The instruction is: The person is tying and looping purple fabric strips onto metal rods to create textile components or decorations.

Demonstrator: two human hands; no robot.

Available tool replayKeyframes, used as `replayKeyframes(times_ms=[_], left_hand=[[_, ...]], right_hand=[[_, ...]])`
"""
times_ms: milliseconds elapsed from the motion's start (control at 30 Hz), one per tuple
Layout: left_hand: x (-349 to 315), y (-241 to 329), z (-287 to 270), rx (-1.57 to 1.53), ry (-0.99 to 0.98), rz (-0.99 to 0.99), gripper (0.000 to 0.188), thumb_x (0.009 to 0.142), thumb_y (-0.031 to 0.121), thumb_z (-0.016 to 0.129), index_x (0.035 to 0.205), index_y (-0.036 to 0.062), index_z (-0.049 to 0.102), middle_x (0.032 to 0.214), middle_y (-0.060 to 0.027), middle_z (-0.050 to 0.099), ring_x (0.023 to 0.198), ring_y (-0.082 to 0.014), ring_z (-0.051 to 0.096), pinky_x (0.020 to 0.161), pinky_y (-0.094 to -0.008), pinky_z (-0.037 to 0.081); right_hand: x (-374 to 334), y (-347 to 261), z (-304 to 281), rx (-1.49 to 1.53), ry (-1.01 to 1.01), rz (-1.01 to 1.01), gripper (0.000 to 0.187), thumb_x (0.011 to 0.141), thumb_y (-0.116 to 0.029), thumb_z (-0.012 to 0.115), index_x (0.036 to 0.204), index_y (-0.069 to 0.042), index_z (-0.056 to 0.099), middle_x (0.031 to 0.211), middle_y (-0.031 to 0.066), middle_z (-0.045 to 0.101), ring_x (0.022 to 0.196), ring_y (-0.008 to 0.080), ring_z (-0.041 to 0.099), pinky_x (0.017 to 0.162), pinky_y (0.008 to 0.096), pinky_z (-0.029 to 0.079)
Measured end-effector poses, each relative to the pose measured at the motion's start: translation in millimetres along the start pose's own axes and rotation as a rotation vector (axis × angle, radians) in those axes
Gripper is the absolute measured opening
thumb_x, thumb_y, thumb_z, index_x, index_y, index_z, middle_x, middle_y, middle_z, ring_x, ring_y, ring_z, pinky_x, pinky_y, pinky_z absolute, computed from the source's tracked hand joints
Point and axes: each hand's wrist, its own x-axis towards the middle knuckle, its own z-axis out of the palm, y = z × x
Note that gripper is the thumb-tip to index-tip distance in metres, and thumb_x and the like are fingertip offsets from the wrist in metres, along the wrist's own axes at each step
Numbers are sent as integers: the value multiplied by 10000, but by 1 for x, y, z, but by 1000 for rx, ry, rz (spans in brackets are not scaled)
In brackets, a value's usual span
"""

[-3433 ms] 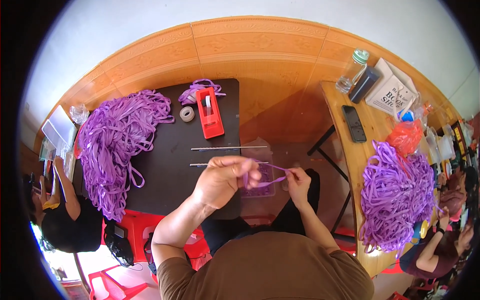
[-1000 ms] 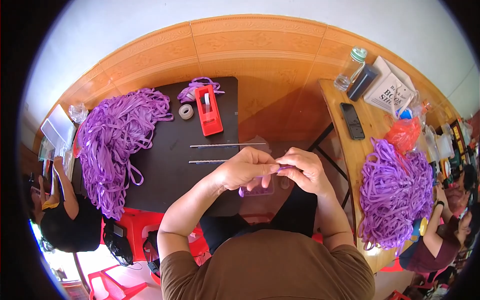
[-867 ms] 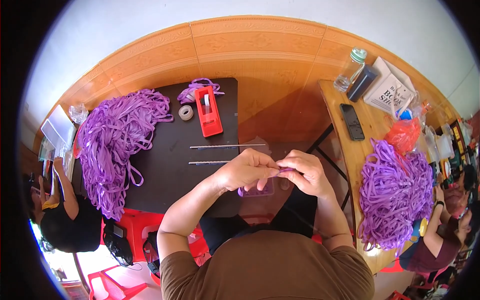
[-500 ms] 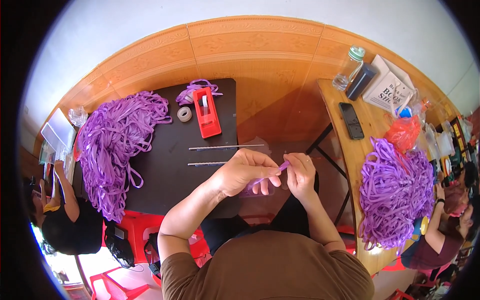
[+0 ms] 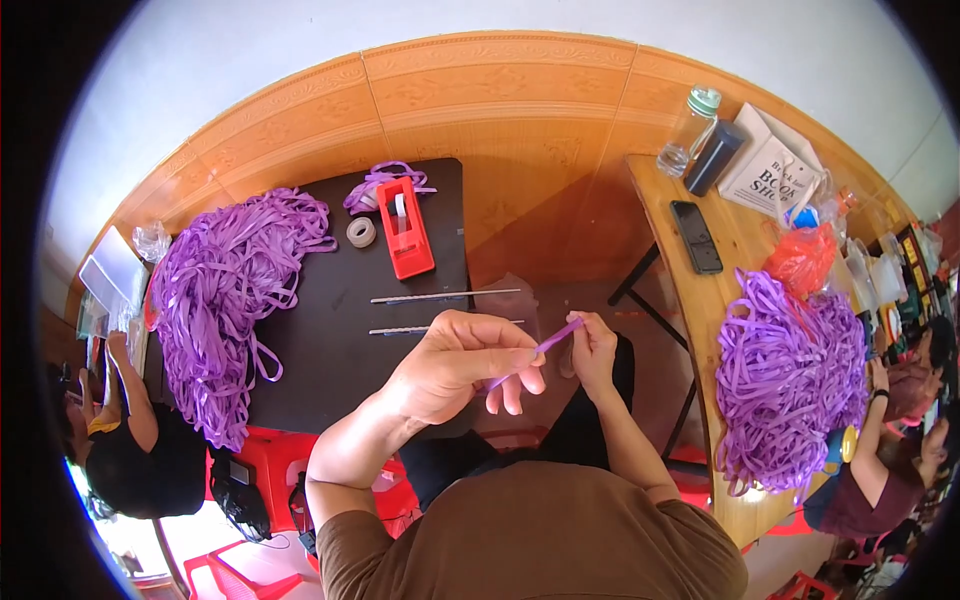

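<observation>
A short stretch of purple ribbon (image 5: pixel 558 337) runs between my two hands, in front of my body. My left hand (image 5: pixel 462 362) pinches it between thumb and forefinger, the other fingers loosely curled. At the ribbon's upper right end, the fingertips of my right hand (image 5: pixel 594 352) grip it. On the dark table (image 5: pixel 330 345) to the left, two thin metal rods (image 5: pixel 440 297) lie beyond my left hand. A red tape dispenser (image 5: pixel 406 230) stands farther back, beside a roll of tape (image 5: pixel 361 233).
A large heap of purple ribbon (image 5: pixel 225 290) covers the dark table's left part. Another heap (image 5: pixel 790 385) lies on the wooden table (image 5: pixel 655 190) at right, with a phone (image 5: pixel 696 237), bottle (image 5: pixel 688 135), dark flask (image 5: pixel 714 160) and paper bag (image 5: pixel 765 165). Other people sit at both sides.
My hands have moved apart: the left has shifted left, the right slightly. A longer piece of ribbon now shows between them. The whole view has shifted a little.
</observation>
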Motion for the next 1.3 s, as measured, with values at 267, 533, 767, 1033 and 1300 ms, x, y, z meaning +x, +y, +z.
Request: replayKeyframes(times_ms=[267,533,767,1033,1300], left_hand=[[-4,-8,-10,-226,72,56,209,918,85,515,1050,-49,606,908,-170,658,700,-238,662,605,-289,514],[19,-15,-18,-380,-73,253,568,864,-97,454,1411,23,358,1235,-219,575,1148,-307,566,918,-413,479],[37,-31,-38,60,-218,414,870,846,-194,407,1512,245,59,1222,-202,590,1072,-282,619,852,-371,520],[39,-18,-27,238,-294,497,935,823,-205,459,1510,248,17,1261,-188,564,1057,-264,627,872,-351,520],[48,-46,-39,946,251,757,855,783,-189,419,1505,135,96,1100,-144,651,792,-134,633,713,-249,519]], right_hand=[[-5,0,-1,-49,-98,95,83,862,-13,584,877,39,646,693,46,583,595,73,518,545,216,393],[-27,-13,1,-128,-198,109,33,784,-22,618,801,1,634,761,161,629,668,329,633,577,371,482],[-29,-36,-5,-170,-258,-49,17,790,11,626,805,20,626,679,112,585,538,185,564,494,288,413],[-26,-48,-13,-79,-336,34,30,766,7,643,789,22,630,669,96,600,558,149,562,509,269,421],[-24,-52,-26,-110,-497,231,130,710,-104,650,800,-11,662,759,161,645,676,315,635,617,361,488]])
